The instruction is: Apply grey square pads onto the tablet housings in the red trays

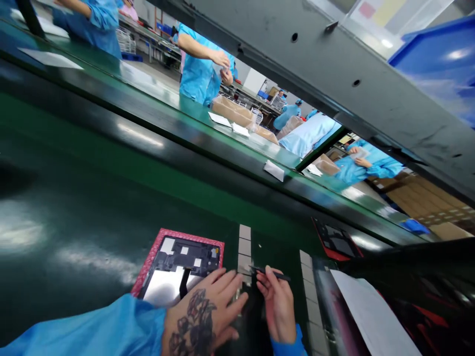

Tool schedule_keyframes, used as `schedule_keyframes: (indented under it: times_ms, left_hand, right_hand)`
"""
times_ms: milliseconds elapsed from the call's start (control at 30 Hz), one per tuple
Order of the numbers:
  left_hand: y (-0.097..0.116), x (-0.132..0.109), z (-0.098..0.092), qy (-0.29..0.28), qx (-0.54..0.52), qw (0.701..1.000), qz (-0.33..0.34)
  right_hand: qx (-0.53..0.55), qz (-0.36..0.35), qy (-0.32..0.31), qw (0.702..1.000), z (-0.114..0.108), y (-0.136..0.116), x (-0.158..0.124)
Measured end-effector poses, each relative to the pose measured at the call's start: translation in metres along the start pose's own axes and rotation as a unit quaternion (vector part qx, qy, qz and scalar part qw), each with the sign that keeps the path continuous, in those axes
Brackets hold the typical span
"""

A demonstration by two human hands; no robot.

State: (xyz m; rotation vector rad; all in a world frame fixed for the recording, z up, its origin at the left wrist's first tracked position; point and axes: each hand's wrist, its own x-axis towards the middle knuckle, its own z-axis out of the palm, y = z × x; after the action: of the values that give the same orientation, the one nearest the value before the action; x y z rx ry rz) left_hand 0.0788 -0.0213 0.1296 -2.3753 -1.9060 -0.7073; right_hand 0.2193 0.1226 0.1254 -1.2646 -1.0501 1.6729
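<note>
My left hand [206,314], tattooed on its back, lies flat with fingers stretched over a dark flat part at the near edge of the green conveyor belt [92,198]. Just left of it sits a dark panel with a silver plate and white patches on a pink foam sheet [178,262]. My right hand [278,301] pinches a thin dark tool [269,272] like a pen, tip pointing left. A strip of small grey squares [244,249] lies between the panel and my hands.
A second strip of grey squares [309,291] and a white sheet [371,316] lie to the right. Another dark panel on red [336,242] sits further along. Co-workers in blue coats [202,69] stand across the belt with cardboard boxes [233,111]. A blue bin [441,59] rests overhead.
</note>
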Motion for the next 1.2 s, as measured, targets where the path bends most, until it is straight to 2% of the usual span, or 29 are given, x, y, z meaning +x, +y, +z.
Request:
schedule_keyframes:
  times_ms: [67,167,300,367,533,800,1033,1200]
  left_hand:
    - [-0.004,-0.024,-0.001,0.032,0.025,0.999,-0.03]
    - [-0.022,-0.057,0.005,0.076,0.065,0.992,-0.076]
    - [-0.045,-0.072,0.012,0.128,0.085,0.986,-0.06]
    - [-0.05,-0.071,0.014,0.146,0.084,0.985,-0.043]
    - [-0.051,-0.07,0.021,0.19,0.084,0.976,-0.056]
    - [-0.053,-0.073,0.024,0.193,0.059,0.977,-0.065]
    - [-0.053,-0.073,0.022,0.187,0.056,0.979,-0.062]
    - [-0.055,-0.072,0.031,0.212,0.076,0.972,-0.063]
  right_hand:
    - [-0.015,0.022,-0.029,0.999,0.023,0.005,-0.009]
    - [-0.037,0.054,-0.079,0.995,0.057,0.019,-0.022]
    - [-0.049,0.05,-0.107,0.992,0.082,0.04,-0.03]
    - [-0.063,0.031,-0.106,0.992,0.085,0.048,-0.03]
    - [-0.087,0.01,-0.102,0.991,0.08,0.058,-0.025]
    - [-0.1,-0.027,-0.087,0.991,0.084,0.061,-0.03]
    - [-0.103,-0.031,-0.078,0.991,0.085,0.062,-0.031]
    - [-0.106,-0.037,-0.074,0.991,0.086,0.062,-0.032]
